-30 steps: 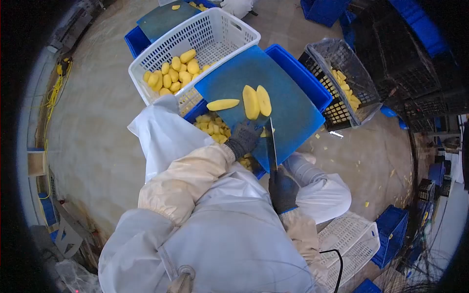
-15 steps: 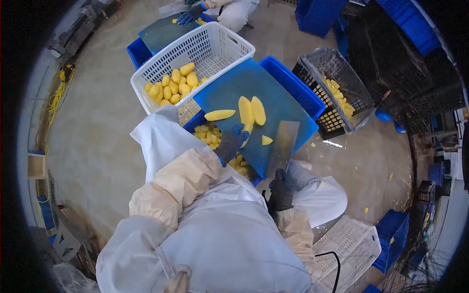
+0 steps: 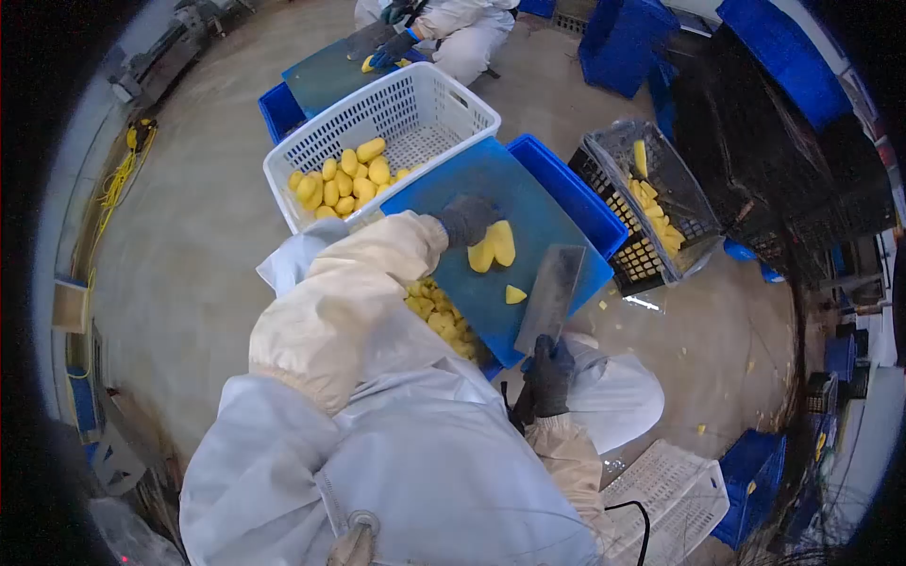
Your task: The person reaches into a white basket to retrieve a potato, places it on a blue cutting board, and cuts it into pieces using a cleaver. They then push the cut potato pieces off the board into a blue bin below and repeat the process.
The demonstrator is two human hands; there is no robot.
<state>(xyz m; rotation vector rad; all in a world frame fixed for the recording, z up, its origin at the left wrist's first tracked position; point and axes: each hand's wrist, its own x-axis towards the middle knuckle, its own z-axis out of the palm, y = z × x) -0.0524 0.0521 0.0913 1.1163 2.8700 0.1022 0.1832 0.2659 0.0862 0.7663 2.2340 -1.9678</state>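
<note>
My left hand [image 3: 468, 222], in a dark glove, reaches over the blue cutting board [image 3: 434, 193] and is at the upper ends of the potato slices [image 3: 494, 247]; its fingertips are hard to make out. In my right hand [image 3: 548, 375], also gloved, is the handle of a wide cleaver [image 3: 551, 297], whose blade lies over the board's right part. A small potato piece [image 3: 515, 294] rests between the slices and the blade. Below the board's left edge, a blue bin holds cut potato [image 3: 439, 316].
A white basket [image 3: 377, 113] of peeled potatoes [image 3: 347, 177] adjoins the board. At the right stands a lined black crate [image 3: 661, 212] with potato pieces. Another person's gloved hands [image 3: 392, 47] work at a second board [image 3: 326, 80]. A white crate [image 3: 665, 500] lies low right.
My left hand has moved up and forward over the board onto the slices. The separate left slice no longer shows. A long potato piece now shows in the black crate.
</note>
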